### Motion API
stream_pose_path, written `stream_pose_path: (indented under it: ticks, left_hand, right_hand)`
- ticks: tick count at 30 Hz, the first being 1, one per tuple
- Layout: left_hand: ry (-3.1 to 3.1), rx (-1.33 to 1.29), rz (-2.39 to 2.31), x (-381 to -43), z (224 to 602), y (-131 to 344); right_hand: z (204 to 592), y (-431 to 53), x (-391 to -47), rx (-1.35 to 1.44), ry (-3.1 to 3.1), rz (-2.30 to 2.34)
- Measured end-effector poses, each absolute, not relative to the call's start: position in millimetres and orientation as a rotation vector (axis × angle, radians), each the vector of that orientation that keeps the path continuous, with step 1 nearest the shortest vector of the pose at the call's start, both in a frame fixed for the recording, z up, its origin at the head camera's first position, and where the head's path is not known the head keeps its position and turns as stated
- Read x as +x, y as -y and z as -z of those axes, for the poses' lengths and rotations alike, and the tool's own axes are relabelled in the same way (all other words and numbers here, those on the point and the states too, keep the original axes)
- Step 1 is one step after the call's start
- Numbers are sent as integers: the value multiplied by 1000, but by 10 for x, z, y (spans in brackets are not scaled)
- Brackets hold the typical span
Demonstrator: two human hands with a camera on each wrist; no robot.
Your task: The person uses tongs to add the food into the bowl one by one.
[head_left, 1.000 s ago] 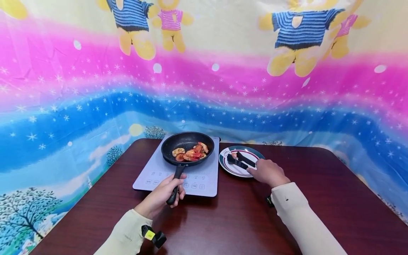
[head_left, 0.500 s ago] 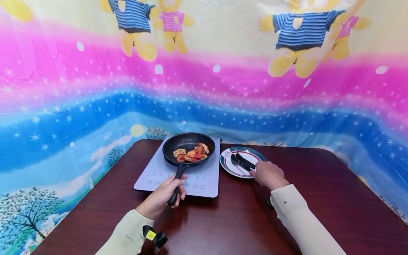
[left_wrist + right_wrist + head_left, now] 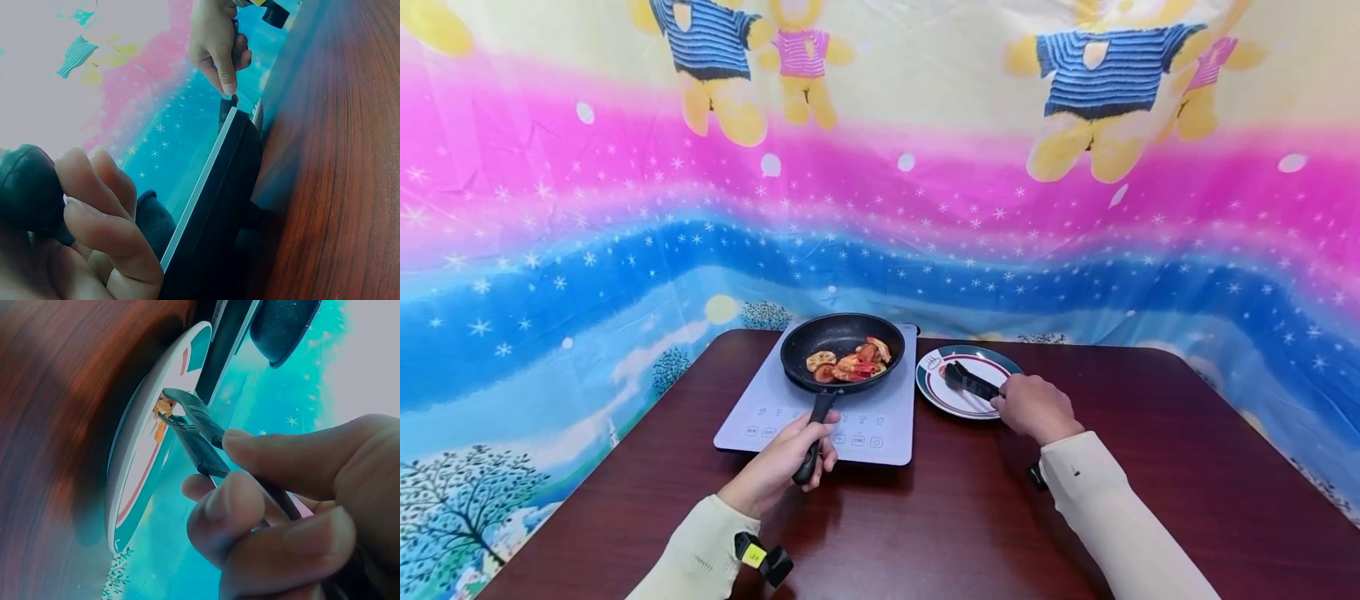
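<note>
My left hand [image 3: 778, 467] grips the black handle of a frying pan [image 3: 820, 330], with fingers curled round it. The pan sits on a white induction cooktop [image 3: 891, 417]. In it lie orange-red shrimp [image 3: 853, 367] and a pale lotus root slice [image 3: 820, 360]. My right hand [image 3: 1037, 408] squeezes black tongs [image 3: 976, 383] over a white plate [image 3: 936, 402] with a green rim, right of the cooktop. In the right wrist view, the tongs' tips close on a small orange piece of food [image 3: 160, 428] at the plate's surface. Its kind cannot be made out.
Everything stands on a dark red-brown wooden table [image 3: 955, 517]. A patterned curtain [image 3: 880, 208] with bears and snowflakes hangs close behind the table's back edge. The cooktop's right edge lies near the plate.
One second ago the tongs' arms stood spread over the plate. They have since been squeezed together by my right hand. My left hand and the pan stay in place.
</note>
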State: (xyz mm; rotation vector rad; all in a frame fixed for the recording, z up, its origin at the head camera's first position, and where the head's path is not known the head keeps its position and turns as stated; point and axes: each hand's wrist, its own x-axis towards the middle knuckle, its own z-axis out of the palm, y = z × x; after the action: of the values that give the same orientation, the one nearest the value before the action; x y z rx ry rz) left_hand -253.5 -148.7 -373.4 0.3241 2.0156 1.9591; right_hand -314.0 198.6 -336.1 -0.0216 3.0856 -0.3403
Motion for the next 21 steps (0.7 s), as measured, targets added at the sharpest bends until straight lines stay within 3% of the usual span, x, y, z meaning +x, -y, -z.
stream_pose_path:
  ticks: [21]
  left_hand:
    - [-2030, 326, -1944, -2531, 3724, 1490]
  right_hand:
    - [3197, -2082, -3120, -58, -3039, 445]
